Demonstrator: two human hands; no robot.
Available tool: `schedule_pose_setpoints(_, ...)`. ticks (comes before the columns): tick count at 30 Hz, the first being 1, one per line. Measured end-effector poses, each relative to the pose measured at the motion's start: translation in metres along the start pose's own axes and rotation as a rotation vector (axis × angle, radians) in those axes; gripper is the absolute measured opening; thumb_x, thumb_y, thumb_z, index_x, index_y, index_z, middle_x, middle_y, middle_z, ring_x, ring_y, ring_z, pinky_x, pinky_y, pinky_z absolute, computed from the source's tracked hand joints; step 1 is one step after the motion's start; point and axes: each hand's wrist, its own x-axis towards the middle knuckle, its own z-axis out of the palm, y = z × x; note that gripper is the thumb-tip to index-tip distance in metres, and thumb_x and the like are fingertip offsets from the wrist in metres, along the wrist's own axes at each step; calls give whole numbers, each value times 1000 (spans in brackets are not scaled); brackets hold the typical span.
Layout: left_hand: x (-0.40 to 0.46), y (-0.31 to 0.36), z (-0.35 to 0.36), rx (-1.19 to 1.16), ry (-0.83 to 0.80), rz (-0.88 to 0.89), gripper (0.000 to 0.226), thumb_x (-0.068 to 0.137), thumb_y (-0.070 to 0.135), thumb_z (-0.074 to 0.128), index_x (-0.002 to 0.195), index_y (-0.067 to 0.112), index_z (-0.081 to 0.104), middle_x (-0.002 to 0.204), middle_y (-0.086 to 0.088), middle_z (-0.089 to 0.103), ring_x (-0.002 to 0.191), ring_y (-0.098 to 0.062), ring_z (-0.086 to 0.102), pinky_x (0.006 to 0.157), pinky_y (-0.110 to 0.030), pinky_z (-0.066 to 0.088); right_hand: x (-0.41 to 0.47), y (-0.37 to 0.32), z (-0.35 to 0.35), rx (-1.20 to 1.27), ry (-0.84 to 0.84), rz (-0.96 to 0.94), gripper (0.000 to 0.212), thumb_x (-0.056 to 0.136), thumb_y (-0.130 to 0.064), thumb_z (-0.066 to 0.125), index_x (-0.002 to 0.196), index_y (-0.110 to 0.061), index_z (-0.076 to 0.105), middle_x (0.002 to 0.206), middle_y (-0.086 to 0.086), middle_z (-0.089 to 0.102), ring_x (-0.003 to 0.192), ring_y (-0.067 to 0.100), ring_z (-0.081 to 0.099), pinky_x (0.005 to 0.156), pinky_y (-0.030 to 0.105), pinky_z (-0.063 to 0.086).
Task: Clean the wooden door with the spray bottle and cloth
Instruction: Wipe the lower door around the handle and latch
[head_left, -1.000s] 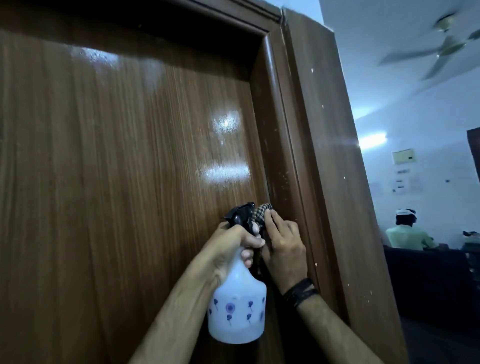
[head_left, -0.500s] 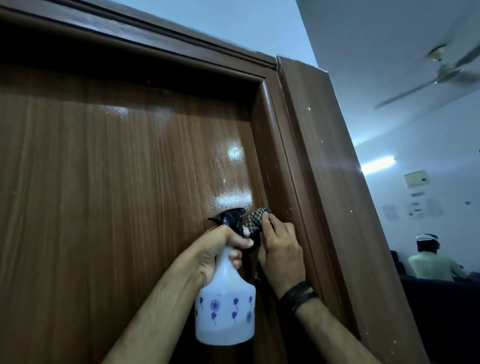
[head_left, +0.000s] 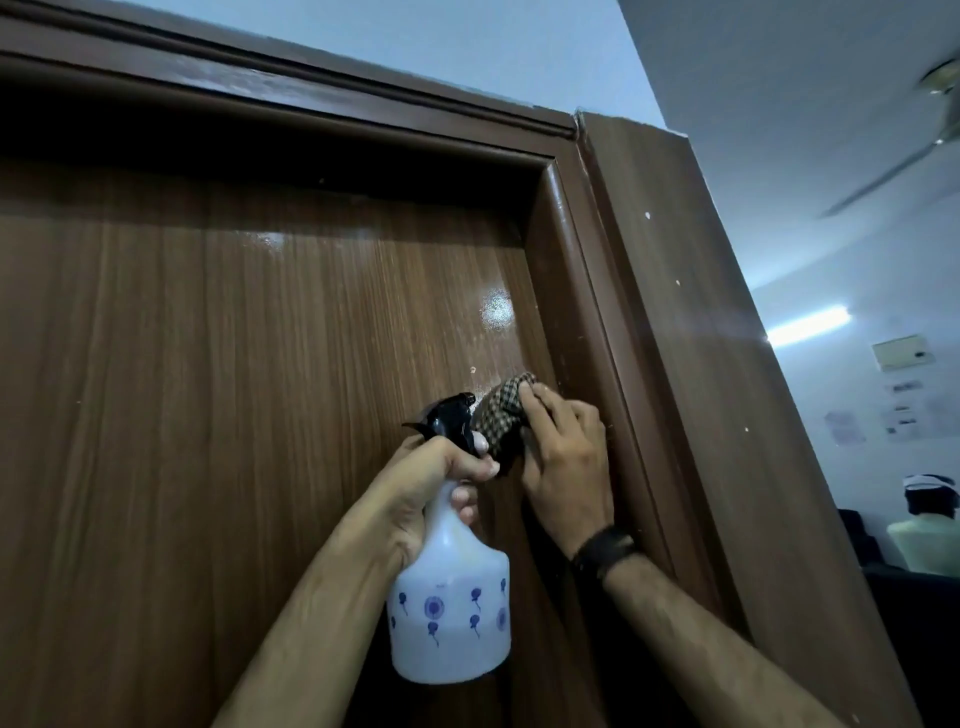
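One glossy brown wood-grain door (head_left: 218, 415), filling the left and centre, shut within one dark brown moulded door frame (head_left: 587, 312) whose upright runs just right of the hands. Pale specks dot the frame's wide right face.

One white translucent plastic spray bottle (head_left: 449, 608) with blue flower prints and a black trigger head (head_left: 451, 418), upright, near the door's right edge. Left hand (head_left: 431, 475) wrapped closed round its neck, one finger over the trigger; the bottle covers the door panel below the hands.

One brown-and-cream checked cloth (head_left: 504, 410), bunched, pressed to the door just beside the frame. Right hand (head_left: 563, 457) lies flat over it, fingers spread, pinning it against the wood; the nozzle sits touching or just short of the cloth, cannot tell which. One black band (head_left: 605, 548) on the right wrist.

Far right, room beyond: one lit tube light (head_left: 808, 325), one ceiling fan (head_left: 914, 150) partly cut off, one seated person (head_left: 927, 525) seen from behind, several papers (head_left: 904, 415) on the wall.
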Motion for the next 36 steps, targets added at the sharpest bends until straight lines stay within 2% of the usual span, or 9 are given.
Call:
schedule_pose_setpoints(3, -9, -3, -4, 14, 59, 27, 25, 83, -12, 59, 84, 13, 61, 77, -7, 57, 39, -9, 34, 42, -21, 34, -17, -6, 12, 143, -35, -29, 67, 89, 5, 59, 152, -12, 42, 154, 6, 43, 135, 26, 38, 115, 42, 34)
schedule_pose_setpoints(6, -11, 12, -6, 44, 111, 71, 25, 84, -12, 59, 81, 13, 62, 76, -6, 60, 39, -9, 34, 42, -21, 35, 29, -15, 26, 276, -82, -65, 66, 94, 3, 53, 155, -13, 35, 159, 8, 34, 148, 27, 27, 121, 45, 27)
schedule_pose_setpoints(10, -11, 46, -9, 45, 129, 129, 26, 86, -11, 58, 80, 14, 59, 66, -1, 56, 37, -7, 34, 39, -20, 35, 98, -42, 42, 305, -65, -86, 53, 100, -9, 49, 152, -11, 39, 155, 13, 40, 143, 31, 34, 118, 48, 31)
schedule_pose_setpoints(16, -29, 70, -17, 55, 180, 146, 22, 86, -9, 57, 82, 12, 59, 58, 1, 53, 36, -6, 35, 37, -20, 36, 65, -71, 41, 353, -93, -247, 57, 99, -21, 48, 155, -19, 36, 158, 4, 38, 147, 23, 31, 123, 43, 19)
schedule_pose_setpoints(19, -38, 75, -21, 65, 232, 136, 24, 87, -9, 56, 78, 13, 58, 56, 1, 51, 36, -6, 36, 37, -20, 36, 62, -73, 41, 364, -53, -288, 56, 97, -22, 49, 152, -21, 42, 155, 2, 44, 143, 22, 39, 119, 45, 27)
schedule_pose_setpoints(24, -51, 81, -29, 116, 308, 152, 24, 86, -11, 55, 86, 13, 57, 69, -2, 57, 38, -7, 37, 39, -21, 37, 96, -84, 48, 379, 44, -127, 51, 94, -18, 53, 145, -16, 52, 145, 8, 54, 131, 27, 48, 109, 50, 41)
schedule_pose_setpoints(28, -70, 59, -36, 164, 365, 109, 24, 85, -11, 57, 87, 13, 59, 75, -3, 59, 41, -7, 37, 41, -21, 37, 87, -94, 48, 453, 112, -68, 50, 88, -7, 69, 137, -13, 61, 134, 10, 61, 120, 28, 54, 102, 52, 46)
schedule_pose_setpoints(33, -102, 9, -40, 182, 397, 63, 26, 70, -2, 67, 89, 14, 61, 80, -4, 59, 43, -7, 39, 43, -22, 38, 24, -99, 36, 511, 120, -150, 47, 87, -5, 68, 133, -10, 64, 133, 11, 63, 120, 25, 51, 102, 45, 42)
schedule_pose_setpoints(36, -122, -23, -42, 196, 427, 31, 25, 80, -6, 64, 94, 13, 57, 81, -4, 56, 42, -7, 39, 42, -22, 38, -26, -100, 26, 514, 38, -180, 47, 90, -7, 65, 137, -12, 61, 138, 10, 60, 124, 30, 54, 103, 47, 41)
